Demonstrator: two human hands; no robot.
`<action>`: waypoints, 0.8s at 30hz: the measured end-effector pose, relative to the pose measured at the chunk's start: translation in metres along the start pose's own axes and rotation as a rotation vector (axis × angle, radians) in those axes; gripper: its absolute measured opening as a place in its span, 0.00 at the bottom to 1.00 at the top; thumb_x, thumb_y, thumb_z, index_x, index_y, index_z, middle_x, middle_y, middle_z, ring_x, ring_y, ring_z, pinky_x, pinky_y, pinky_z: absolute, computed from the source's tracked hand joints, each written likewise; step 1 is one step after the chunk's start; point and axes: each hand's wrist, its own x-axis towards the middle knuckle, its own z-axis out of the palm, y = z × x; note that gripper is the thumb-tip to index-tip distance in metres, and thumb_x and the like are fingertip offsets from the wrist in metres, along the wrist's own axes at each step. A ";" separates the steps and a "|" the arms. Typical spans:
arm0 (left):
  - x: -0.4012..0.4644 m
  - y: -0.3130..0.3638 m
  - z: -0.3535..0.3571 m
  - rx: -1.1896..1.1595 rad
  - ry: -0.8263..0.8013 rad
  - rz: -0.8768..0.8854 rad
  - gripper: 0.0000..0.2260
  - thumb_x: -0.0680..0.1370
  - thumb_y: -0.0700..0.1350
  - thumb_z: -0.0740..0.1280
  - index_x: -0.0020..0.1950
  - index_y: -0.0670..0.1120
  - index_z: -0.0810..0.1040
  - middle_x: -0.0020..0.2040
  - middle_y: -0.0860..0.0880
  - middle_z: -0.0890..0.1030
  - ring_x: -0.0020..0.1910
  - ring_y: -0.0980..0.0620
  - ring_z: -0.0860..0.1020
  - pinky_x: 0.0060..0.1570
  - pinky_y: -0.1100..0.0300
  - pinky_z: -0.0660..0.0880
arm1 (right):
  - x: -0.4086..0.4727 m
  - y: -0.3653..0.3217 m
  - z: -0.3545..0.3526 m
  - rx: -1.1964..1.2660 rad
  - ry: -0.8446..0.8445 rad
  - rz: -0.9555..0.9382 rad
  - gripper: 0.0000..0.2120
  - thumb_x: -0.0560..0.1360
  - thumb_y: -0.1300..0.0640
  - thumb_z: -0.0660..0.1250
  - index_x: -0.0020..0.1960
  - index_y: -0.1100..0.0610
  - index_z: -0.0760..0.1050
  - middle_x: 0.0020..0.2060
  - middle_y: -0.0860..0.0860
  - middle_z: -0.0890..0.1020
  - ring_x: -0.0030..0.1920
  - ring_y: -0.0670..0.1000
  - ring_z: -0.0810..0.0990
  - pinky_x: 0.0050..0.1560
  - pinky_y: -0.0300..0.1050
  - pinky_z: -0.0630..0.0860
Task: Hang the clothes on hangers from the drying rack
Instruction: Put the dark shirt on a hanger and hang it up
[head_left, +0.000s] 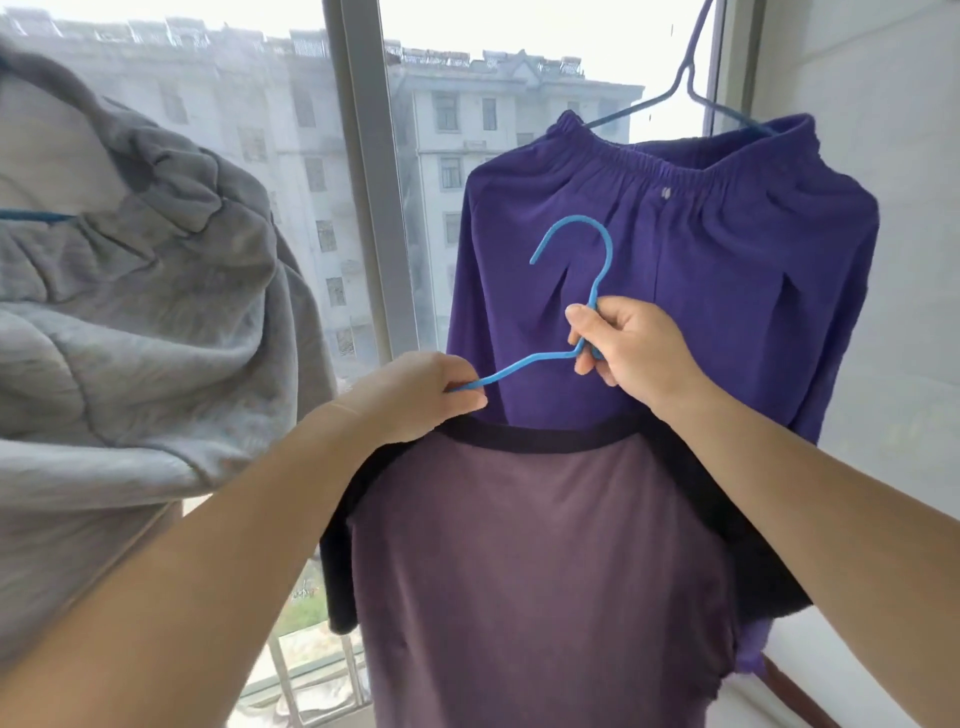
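Observation:
I hold a blue wire hanger (571, 249) in front of me, hook up. My right hand (631, 349) grips its neck just below the hook. My left hand (423, 389) pinches the hanger's left shoulder arm. A mauve T-shirt with a dark neckband (535, 561) hangs below both hands, draped over my forearms; the hanger's lower part is hidden behind it. Behind, purple trousers (675, 280) with an elastic waist hang on another blue hanger (685, 83).
A grey garment (135, 322) hangs at the left on a blue hanger. A window with a grey upright frame (363, 171) stands behind the clothes, with apartment blocks outside. A white wall (893, 260) is at the right.

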 end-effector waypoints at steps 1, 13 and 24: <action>0.001 0.002 0.002 -0.023 0.029 0.016 0.10 0.77 0.50 0.61 0.37 0.50 0.73 0.31 0.53 0.75 0.31 0.53 0.72 0.32 0.62 0.67 | 0.001 -0.004 0.000 0.028 -0.077 0.000 0.15 0.77 0.48 0.61 0.36 0.55 0.76 0.25 0.49 0.81 0.21 0.43 0.71 0.26 0.34 0.69; 0.000 -0.023 -0.016 -0.127 0.308 0.020 0.06 0.77 0.45 0.62 0.42 0.50 0.77 0.31 0.52 0.75 0.31 0.55 0.74 0.34 0.63 0.68 | -0.001 0.017 -0.036 -0.331 -0.297 -0.017 0.20 0.65 0.31 0.63 0.39 0.47 0.78 0.34 0.45 0.80 0.34 0.44 0.76 0.39 0.37 0.71; -0.001 -0.026 -0.026 -0.150 0.402 0.044 0.06 0.77 0.45 0.63 0.42 0.49 0.78 0.31 0.53 0.75 0.31 0.57 0.73 0.33 0.71 0.66 | -0.006 0.008 -0.038 -0.295 -0.208 -0.139 0.10 0.72 0.42 0.65 0.39 0.48 0.78 0.30 0.47 0.76 0.30 0.43 0.71 0.34 0.34 0.68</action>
